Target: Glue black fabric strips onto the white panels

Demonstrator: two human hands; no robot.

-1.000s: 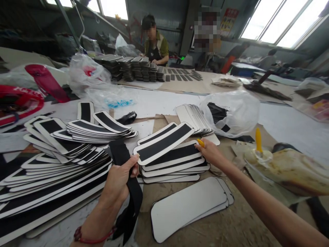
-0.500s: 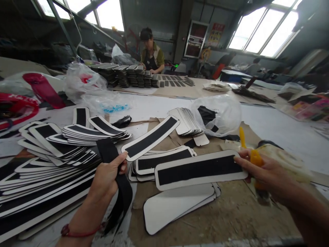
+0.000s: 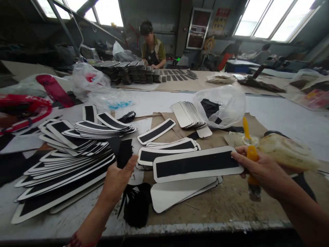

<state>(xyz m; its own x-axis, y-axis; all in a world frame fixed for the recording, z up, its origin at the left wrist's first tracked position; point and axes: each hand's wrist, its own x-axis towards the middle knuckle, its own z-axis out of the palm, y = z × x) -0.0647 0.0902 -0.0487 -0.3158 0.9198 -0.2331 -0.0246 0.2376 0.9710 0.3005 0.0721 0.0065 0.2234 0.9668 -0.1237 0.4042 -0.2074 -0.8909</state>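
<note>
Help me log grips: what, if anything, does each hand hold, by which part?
Right hand: a long black panel with white border, by its right end; a tool, by its yellow handle. Left hand: flat black strips, grip spot hidden.

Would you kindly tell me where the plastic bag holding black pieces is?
In the head view, the plastic bag sits right of centre, just right of the fanned pale strips and beyond the right hand.

Left hand: closed, left thumb angled up and right. Right hand: pinching, right thumb pointing left. Both forearms angle inward.
</note>
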